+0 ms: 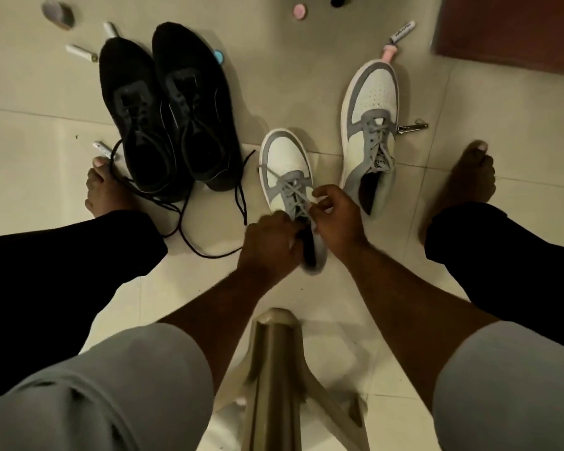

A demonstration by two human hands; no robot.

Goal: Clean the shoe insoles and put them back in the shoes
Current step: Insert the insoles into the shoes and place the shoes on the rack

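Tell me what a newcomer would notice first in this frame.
Both hands, left hand and right hand, meet at centre over a grey-and-white sneaker, fingers pinching its laces at the collar. Its mate lies to the right. A pair of black shoes stands at upper left, their long laces trailing loose across the pale tiled floor.

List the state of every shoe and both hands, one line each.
Near grey-white sneaker: heel raised, toe on the floor, held by both hands.
Far grey-white sneaker: flat on the floor, laced, untouched.
Black shoes: side by side, laces loose.
Left hand: grips the heel.
Right hand: pinches the laces.
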